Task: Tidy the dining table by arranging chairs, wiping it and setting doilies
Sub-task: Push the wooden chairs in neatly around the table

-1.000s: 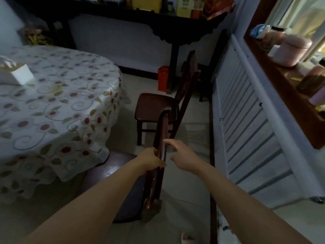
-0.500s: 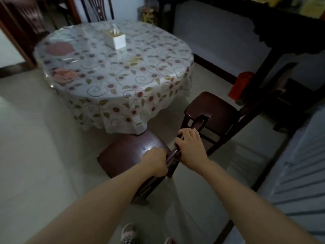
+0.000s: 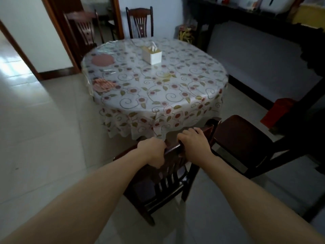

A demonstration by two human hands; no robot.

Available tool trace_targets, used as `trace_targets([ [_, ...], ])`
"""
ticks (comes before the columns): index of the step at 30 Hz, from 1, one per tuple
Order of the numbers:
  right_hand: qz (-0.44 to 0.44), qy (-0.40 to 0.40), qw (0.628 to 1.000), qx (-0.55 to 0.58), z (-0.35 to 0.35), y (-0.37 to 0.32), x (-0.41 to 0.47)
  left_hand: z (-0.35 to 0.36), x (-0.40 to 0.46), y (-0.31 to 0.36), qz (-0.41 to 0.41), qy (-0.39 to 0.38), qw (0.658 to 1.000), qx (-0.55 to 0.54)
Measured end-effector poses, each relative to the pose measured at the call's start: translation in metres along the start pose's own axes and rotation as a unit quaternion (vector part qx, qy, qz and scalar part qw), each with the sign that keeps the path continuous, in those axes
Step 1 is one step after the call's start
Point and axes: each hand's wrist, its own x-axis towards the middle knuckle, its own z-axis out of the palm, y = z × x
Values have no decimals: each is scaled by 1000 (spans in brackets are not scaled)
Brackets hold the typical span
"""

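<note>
Four dark wooden chairs show: the held chair (image 3: 168, 175), a second chair (image 3: 246, 143) just to its right, a far chair (image 3: 139, 22) behind the worktop, and a blurred chair (image 3: 82, 29) by the doorway. One round worktop (image 3: 158, 88) carries one white tissue box (image 3: 152, 54) and what look like two pinkish doilies (image 3: 102, 59) (image 3: 103, 85). Two hands, left hand (image 3: 153, 152) and right hand (image 3: 195, 143).

The chair (image 3: 168, 175) has been turned to face the desk (image 3: 175, 95) squarely, its seat now pushed under the cloth's edge. The right hand (image 3: 195, 143), open beside the top rail a second ago, is now curled over it next to the left hand (image 3: 153, 152).
</note>
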Motion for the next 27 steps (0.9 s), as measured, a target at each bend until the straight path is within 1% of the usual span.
trace_targets([
  [3, -27, 16, 999, -19, -8, 0, 28, -5, 7, -9, -39, 90, 995, -7],
  [5, -43, 30, 998, -27, -10, 3, 45, -5, 14, -14, -67, 134, 989, -17],
  [7, -52, 33, 997, -35, -14, 9, 65, -10, 23, -21, -89, 167, 981, -28],
  [10, -72, 10, 996, -50, -22, 13, 96, -23, 39, -34, -113, 202, 972, -32],
  [14, -102, -5, 993, -61, -38, 19, 155, -56, 66, -60, -140, 248, 958, -19],
  [16, -106, -17, 993, -56, -46, 23, 188, -78, 81, -74, -154, 257, 954, -10],
  [21, -140, -35, 989, -24, -58, 40, 255, -129, 120, -102, -169, 248, 954, -7],
  [27, -163, -31, 986, -19, -50, 47, 310, -149, 162, -135, -178, 256, 950, 19],
])
